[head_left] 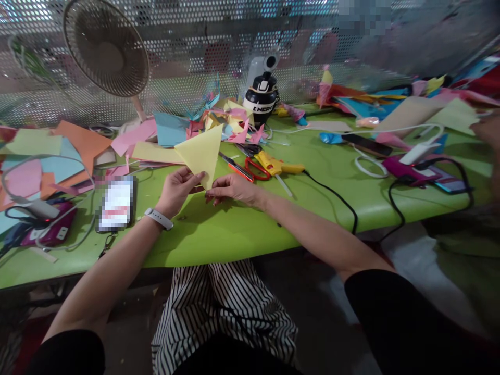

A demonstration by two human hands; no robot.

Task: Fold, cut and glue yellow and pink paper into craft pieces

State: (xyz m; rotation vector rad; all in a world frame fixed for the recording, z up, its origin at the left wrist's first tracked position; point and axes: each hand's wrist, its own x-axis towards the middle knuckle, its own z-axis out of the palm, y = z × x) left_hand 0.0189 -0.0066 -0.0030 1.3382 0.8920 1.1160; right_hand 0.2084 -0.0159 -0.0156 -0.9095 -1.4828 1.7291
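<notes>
A yellow sheet of paper [203, 151], folded into a triangle with its point downward, is held up over the green table. My left hand [180, 188] pinches its lower left edge between thumb and fingers. At the bottom tip, my right hand [233, 190] closes its fingertips on the same paper. Just beyond my right hand lie a utility knife [236, 166], orange-handled scissors [258, 169] and a yellow glue gun [275, 164] with a black cord. A white band circles my left wrist.
A fan [107, 49] and a black bottle [261, 99] stand at the back. Coloured paper [64, 156] covers the left side. A phone [116, 203] lies left of my arm. Purple power strips [406, 169] with cables sit at both sides. Another person's arm [488, 130] shows at right.
</notes>
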